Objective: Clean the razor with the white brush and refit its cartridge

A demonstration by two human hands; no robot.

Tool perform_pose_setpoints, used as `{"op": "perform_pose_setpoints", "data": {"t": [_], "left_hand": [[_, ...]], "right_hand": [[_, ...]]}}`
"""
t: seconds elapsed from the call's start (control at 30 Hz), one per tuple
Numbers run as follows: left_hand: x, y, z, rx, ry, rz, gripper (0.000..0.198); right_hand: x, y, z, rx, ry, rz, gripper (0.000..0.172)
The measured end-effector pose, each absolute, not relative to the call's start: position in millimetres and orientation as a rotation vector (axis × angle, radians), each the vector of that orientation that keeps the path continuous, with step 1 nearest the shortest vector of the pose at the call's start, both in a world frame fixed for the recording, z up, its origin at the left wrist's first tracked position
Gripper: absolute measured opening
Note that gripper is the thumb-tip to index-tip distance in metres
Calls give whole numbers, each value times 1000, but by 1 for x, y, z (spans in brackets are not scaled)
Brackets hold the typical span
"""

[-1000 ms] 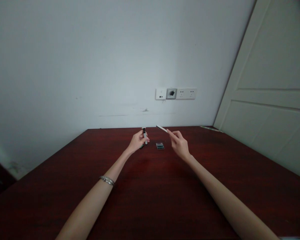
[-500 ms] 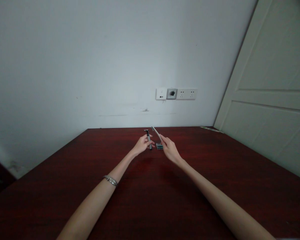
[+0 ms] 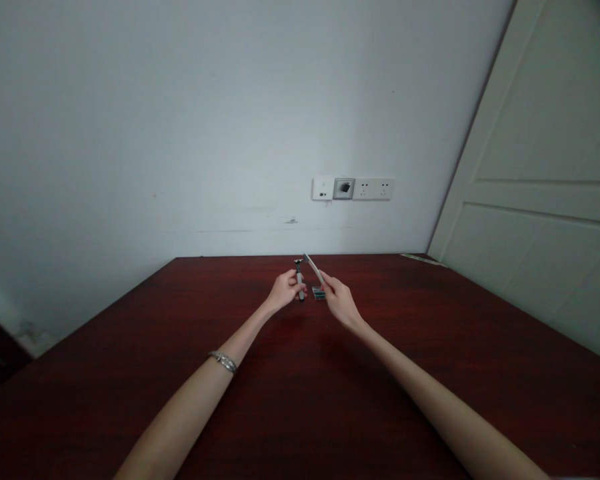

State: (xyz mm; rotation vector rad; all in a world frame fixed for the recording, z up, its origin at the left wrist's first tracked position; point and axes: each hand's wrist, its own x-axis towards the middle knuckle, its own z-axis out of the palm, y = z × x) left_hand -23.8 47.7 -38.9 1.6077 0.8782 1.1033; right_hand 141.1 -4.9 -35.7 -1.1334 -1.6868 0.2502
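My left hand [image 3: 284, 291] is closed around the grey and black handle of a safety razor [image 3: 299, 281], held upright with its head at the top. A slim, pale toothbrush [image 3: 314, 268] is pinched in my right hand [image 3: 341, 301], its head tilted up and to the left. The brush head is close beside the razor head; whether they touch I cannot tell. Between my hands, on the dark red table [image 3: 290, 400], lies a small clear case with dark green strips [image 3: 319, 293], partly covered by my right fingers.
Behind the table rises a white wall [image 3: 230, 120] with switch and socket plates [image 3: 374, 189]. A pale panelled door [image 3: 540, 200] stands along the right side. A thin flat strip [image 3: 423, 259] lies at the back right edge.
The razor has shifted slightly right and its head has turned, now nearer the toothbrush head. My left fingers have closed in a little. My right hand is nearly still.
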Motion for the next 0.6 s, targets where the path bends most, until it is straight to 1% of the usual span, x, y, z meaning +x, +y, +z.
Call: {"op": "perform_pose_setpoints", "data": {"t": [0.17,0.37,0.5,0.6], "left_hand": [[-27,53,-42,1613,890,1127,19],[-26,52,-40,1640,889,1116,20],[-26,52,-39,1635,939,1128,20],[-28,54,-40,1608,992,1143,23]], "right_hand": [[138,-8,-34,-1030,-1705,276,43],[140,-2,-42,-1133,-1613,314,42],[139,-4,-41,-1009,-1634,410,41],[140,-6,-36,-921,-1572,390,41]]}}
